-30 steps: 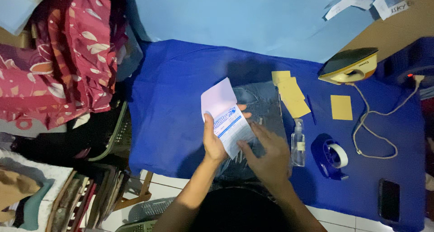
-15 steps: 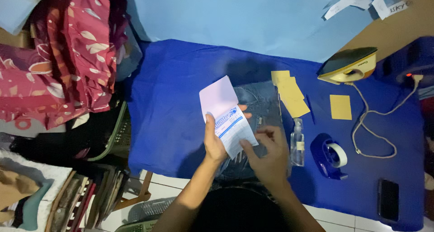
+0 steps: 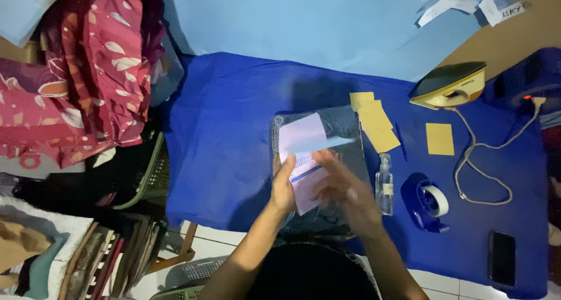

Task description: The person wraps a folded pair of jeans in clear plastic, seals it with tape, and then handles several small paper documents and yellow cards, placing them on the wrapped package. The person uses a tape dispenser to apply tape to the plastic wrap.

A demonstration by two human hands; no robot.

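My left hand (image 3: 284, 186) holds a white paper slip with blue print (image 3: 304, 160) by its lower left edge, above a clear plastic bag with dark folded clothing (image 3: 339, 125) lying on the blue cloth-covered table (image 3: 228, 142). The slip's top part is bent over toward the right. My right hand (image 3: 345, 192) is blurred, fingers spread, at the slip's right side and over the bag. Whether it touches the paper is unclear.
Yellow paper squares (image 3: 374, 122) and another (image 3: 439, 139) lie right of the bag. A small clear spray bottle (image 3: 384, 183), a blue tape dispenser (image 3: 428, 202), an iron (image 3: 450, 85) with its cord, and a black phone (image 3: 502, 258) sit to the right. Red patterned fabric (image 3: 87, 72) piles at left.
The slip's top has folded over toward the right. My right hand moved from the bag's lower right up to the paper's side. The left hand stayed on the slip.
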